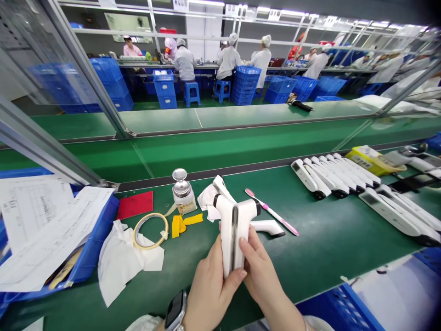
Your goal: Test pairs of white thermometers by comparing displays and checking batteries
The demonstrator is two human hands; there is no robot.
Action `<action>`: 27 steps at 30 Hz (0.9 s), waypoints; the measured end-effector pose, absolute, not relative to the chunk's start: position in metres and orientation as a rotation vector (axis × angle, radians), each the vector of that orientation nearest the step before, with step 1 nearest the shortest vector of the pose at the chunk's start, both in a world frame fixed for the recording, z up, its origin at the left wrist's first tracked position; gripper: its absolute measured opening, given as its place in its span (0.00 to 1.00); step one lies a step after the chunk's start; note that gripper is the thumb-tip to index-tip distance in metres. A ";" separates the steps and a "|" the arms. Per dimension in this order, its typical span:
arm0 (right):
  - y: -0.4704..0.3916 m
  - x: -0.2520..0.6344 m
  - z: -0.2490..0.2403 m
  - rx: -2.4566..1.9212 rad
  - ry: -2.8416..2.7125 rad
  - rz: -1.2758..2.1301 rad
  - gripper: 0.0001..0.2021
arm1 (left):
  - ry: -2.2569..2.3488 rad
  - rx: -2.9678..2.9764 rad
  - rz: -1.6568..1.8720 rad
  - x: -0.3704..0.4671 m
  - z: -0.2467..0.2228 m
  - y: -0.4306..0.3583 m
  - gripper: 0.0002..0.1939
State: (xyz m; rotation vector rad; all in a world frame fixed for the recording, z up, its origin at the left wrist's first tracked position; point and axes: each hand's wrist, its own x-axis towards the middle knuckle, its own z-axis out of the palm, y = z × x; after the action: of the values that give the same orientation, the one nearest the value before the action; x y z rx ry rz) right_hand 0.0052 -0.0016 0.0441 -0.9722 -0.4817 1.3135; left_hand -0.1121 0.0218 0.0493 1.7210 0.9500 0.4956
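Two white handheld devices with black tips stand side by side in front of me. My left hand [212,280] is wrapped round the left white device [226,230], and my right hand [260,271] grips the right white device [244,225]. Their long sides face each other closely. Behind them lie another white device [267,226], a pink and white toothbrush [274,212] and a crumpled white cloth [207,198]. A glass bottle [185,202] with its metal lid raised stands beyond my left hand, near a yellow strip [178,225].
A tape roll [136,230] rests on white cloth [117,262], near a red card [135,205]. Papers fill a blue bin [82,266] at left. Rows of white devices [312,181] and a yellow box [367,161] are at right. A metal frame [86,82] rises at left; people work beyond.
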 end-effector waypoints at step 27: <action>-0.014 0.201 -0.009 -2.264 -1.465 0.297 0.17 | 1.194 1.565 0.488 -0.113 0.040 0.036 0.28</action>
State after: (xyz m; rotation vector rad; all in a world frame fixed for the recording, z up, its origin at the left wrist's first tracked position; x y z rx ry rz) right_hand 0.2010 -0.0138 -0.0092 -2.2636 -1.4654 0.2969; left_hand -0.1128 0.0357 0.0402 1.5650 1.1943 0.4884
